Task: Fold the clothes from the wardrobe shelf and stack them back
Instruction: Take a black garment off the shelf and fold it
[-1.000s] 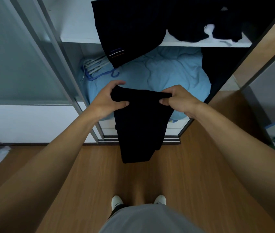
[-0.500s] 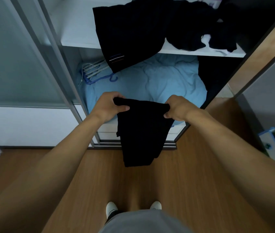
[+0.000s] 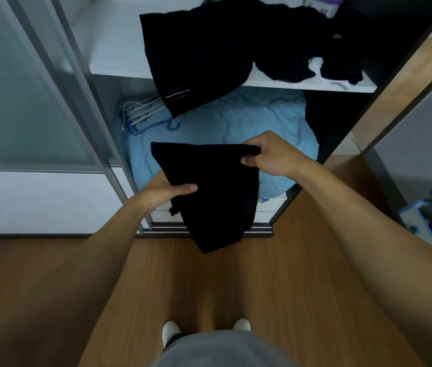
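The wardrobe shelf [image 3: 119,71] held a heap of dark clothes [image 3: 286,46], one piece drooping over its edge; the compartment below held a blue quilt [image 3: 251,120] and hangers [image 3: 143,109]. In front hung the black garment [image 3: 214,194] — long axis pointing down at the floor [image 3: 289,276] — right hand [image 3: 273,154] pinching its top corner, left hand [image 3: 158,193] gripping its left edge.

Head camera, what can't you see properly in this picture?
All in the head view:
- Left hand: its fingers are hidden under the garment; only the thumb shows.
- Pile on the shelf: too dark to count its pieces.
- Purple box: cut off by the top edge.
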Tool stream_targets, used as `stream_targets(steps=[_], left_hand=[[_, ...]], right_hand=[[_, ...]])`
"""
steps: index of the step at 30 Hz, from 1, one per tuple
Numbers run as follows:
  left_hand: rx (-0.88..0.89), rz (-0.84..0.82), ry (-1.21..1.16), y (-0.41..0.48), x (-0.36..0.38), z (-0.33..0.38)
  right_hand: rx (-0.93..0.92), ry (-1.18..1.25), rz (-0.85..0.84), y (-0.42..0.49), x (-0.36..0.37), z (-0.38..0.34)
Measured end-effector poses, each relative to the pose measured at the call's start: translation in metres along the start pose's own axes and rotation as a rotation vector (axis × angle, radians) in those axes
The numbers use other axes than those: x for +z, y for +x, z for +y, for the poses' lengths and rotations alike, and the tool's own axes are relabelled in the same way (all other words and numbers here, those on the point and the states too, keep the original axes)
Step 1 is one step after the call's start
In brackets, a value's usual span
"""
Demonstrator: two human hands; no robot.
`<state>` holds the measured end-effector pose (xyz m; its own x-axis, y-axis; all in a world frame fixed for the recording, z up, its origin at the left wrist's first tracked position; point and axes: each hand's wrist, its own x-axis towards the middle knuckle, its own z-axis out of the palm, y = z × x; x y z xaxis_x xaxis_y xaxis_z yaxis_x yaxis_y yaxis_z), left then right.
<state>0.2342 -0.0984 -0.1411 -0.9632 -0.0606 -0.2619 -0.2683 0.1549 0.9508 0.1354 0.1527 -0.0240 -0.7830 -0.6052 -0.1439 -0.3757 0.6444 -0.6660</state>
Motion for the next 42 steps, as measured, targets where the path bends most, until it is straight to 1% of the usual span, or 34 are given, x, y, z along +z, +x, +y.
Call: stream_targets(steps=[2, 3, 5, 6, 7, 8, 10, 12, 14, 16, 18, 20, 21, 24, 26, 29, 31, 33, 35, 38, 40, 42], left_hand=[[0.009, 0.104, -0.044, 0.004, 0.009, 0.002], [0.023, 0.141, -0.094, 0.006, 0.014, 0.005], [0.058, 0.173, -0.19, 0.009, 0.022, 0.015], [0.08, 0.18, -0.22, 0.011, 0.025, 0.022], [0.101, 0.176, -0.23, 0.012, 0.028, 0.028], [0.121, 0.162, -0.228, 0.013, 0.03, 0.035], [0.129, 0.145, -0.218, 0.012, 0.034, 0.043], [0.123, 0.148, -0.213, 0.01, 0.036, 0.047], [0.132, 0.164, -0.221, 0.006, 0.033, 0.05], [0.135, 0.158, -0.232, -0.001, 0.022, 0.052], [0.116, 0.094, -0.234, -0.007, 0.006, 0.046], [0.107, 0.031, -0.186, -0.013, -0.002, 0.034], [0.1, 0.028, -0.162, -0.017, 0.0, 0.027], [0.087, 0.097, -0.113, -0.02, 0.019, 0.014], [0.098, 0.138, -0.125, -0.016, 0.031, 0.016], [0.08, 0.214, -0.146, -0.008, 0.035, 0.027], [0.098, 0.192, -0.168, 0.003, 0.043, 0.039], [0.098, 0.219, -0.269, 0.004, 0.043, 0.049], [0.076, 0.225, -0.368, 0.004, 0.042, 0.058], [0.046, 0.223, -0.384, 0.002, 0.042, 0.067], [-0.011, 0.256, -0.342, 0.001, 0.037, 0.069], [-0.026, 0.229, -0.361, 0.0, 0.023, 0.065]], right_hand=[[0.022, 0.147, 0.046, -0.001, -0.004, 0.004], [0.035, 0.287, 0.108, -0.003, -0.006, 0.007], [0.039, 0.65, 0.255, -0.009, -0.009, 0.018], [0.034, 0.812, 0.293, -0.012, -0.009, 0.025], [0.031, 0.911, 0.297, -0.016, -0.005, 0.034], [0.049, 0.923, 0.284, -0.021, 0.003, 0.043], [0.132, 0.789, 0.234, -0.029, 0.026, 0.055], [0.196, 0.718, 0.27, -0.031, 0.047, 0.061], [0.198, 0.784, 0.327, -0.029, 0.057, 0.06], [0.18, 0.909, 0.33, -0.024, 0.057, 0.052], [0.154, 1.052, 0.302, -0.021, 0.052, 0.043], [0.135, 1.141, 0.294, -0.018, 0.045, 0.037], [0.133, 1.161, 0.295, -0.017, 0.042, 0.035], [0.14, 1.18, 0.294, -0.013, 0.037, 0.027], [0.142, 1.155, 0.294, -0.01, 0.036, 0.019], [0.154, 1.054, 0.325, -0.005, 0.025, 0.006], [0.157, 1.008, 0.363, -0.006, 0.004, 0.006], [0.09, 1.016, 0.303, -0.008, -0.008, 0.005], [0.042, 0.964, 0.231, -0.015, -0.004, 0.013], [0.137, 0.794, 0.173, -0.029, 0.031, 0.037], [0.201, 0.816, 0.228, -0.031, 0.053, 0.044], [0.229, 0.878, 0.282, -0.027, 0.062, 0.041]])
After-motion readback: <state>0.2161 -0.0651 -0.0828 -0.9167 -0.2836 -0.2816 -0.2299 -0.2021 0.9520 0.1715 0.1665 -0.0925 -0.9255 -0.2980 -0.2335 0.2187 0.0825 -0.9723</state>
